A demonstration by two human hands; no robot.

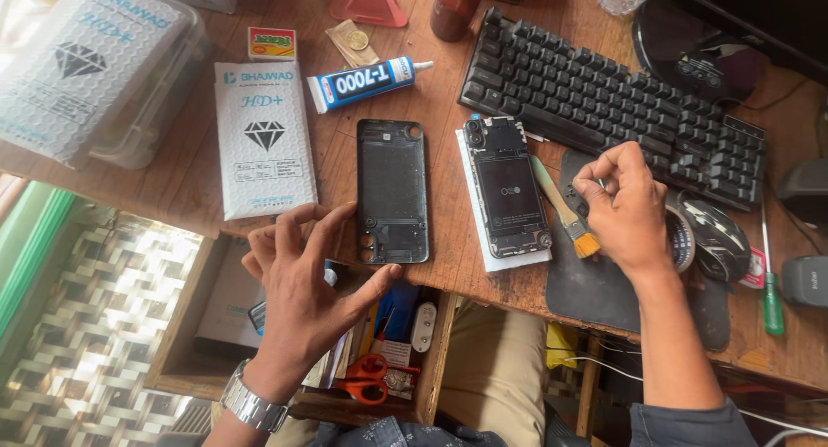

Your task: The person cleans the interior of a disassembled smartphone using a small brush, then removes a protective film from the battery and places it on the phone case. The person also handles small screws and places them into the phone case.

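Note:
An opened phone (pixel 509 186) with its insides showing lies on a white sheet on the wooden desk (pixel 198 175). Its dark back cover (pixel 392 191) lies inside-up just to the left. My left hand (pixel 302 279) hovers open, fingers spread, at the desk's front edge beside the cover's lower end, holding nothing. My right hand (pixel 628 212) is over the black mat (pixel 595 296), fingertips pinched together; whether something tiny is between them I cannot tell. A small brush (pixel 566 210) with tan bristles lies between the phone and that hand.
A black keyboard (pixel 604 102) runs along the back right, with a mouse (pixel 723 240) and a green-handled screwdriver (pixel 770 283) at the right. A glue tube (pixel 366 82) and white boxes (pixel 263 136) lie at the left. An open drawer (pixel 388 343) holds red scissors.

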